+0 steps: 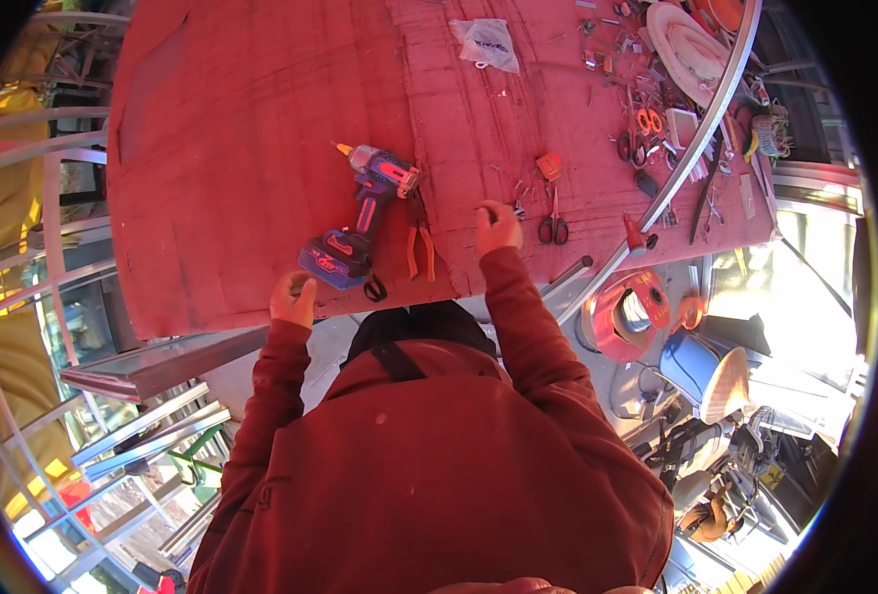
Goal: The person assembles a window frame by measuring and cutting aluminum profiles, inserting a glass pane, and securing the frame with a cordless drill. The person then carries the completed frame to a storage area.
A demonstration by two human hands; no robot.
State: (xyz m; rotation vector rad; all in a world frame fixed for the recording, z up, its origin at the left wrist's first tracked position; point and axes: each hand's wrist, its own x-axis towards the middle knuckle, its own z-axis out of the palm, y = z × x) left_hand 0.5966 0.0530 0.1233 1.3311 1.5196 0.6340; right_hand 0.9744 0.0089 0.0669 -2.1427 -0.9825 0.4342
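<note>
My left hand (294,298) is at the near edge of the red-covered table (260,148), beside the battery end of a cordless drill driver (364,215); nothing shows in it. The driver lies on its side, its yellow-collared tip towards the far left. Right of it lie orange-handled pliers (420,241). My right hand (498,226) is over the table between the pliers and a pair of dark-handled scissors (554,229), its fingers curled; whether they pinch something small cannot be told. Small metal pieces (519,211) lie beside its fingertips. An orange-red tape measure (549,167) lies beyond the scissors.
A long curved metal strip (699,152) crosses the table's right side. Beyond it are a straw hat (687,52), orange-handled scissors (648,120) and scattered small parts. A plastic bag (485,44) lies at the far side. A red spool (624,315) stands right of me, below the table.
</note>
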